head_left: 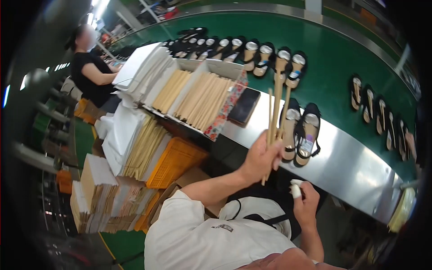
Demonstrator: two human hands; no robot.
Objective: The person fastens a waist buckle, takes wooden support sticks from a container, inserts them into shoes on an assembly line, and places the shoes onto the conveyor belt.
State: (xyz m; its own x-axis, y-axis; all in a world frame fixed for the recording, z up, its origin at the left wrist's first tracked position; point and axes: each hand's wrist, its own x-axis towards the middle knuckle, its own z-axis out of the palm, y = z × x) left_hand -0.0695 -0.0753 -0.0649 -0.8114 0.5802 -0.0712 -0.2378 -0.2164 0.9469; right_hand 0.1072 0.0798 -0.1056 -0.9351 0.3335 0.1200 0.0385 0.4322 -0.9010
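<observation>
Several thin wooden sticks [279, 90] are in my left hand [262, 157], whose fingers are closed round their lower ends. They fan upward in front of a pair of black sandals on the metal ledge. Of that pair, the left sandal [291, 118] is partly behind the sticks; the right sandal [309, 130] has a purple-and-white label on its insole. My right hand [307, 200] is below the ledge, close to my body. White coverings wrap two of its fingertips. Its fingers are loosely bent and apart, with nothing visible between them.
A divided box [234, 105] of wooden sticks stands left, beside a dark phone-like object [244, 105]. Paper stacks [96, 180] and an orange crate [173, 159] are below. Black sandals [265, 56] line the green belt [328, 67]. A person [92, 67] works at far left; another hand [410, 143] is right.
</observation>
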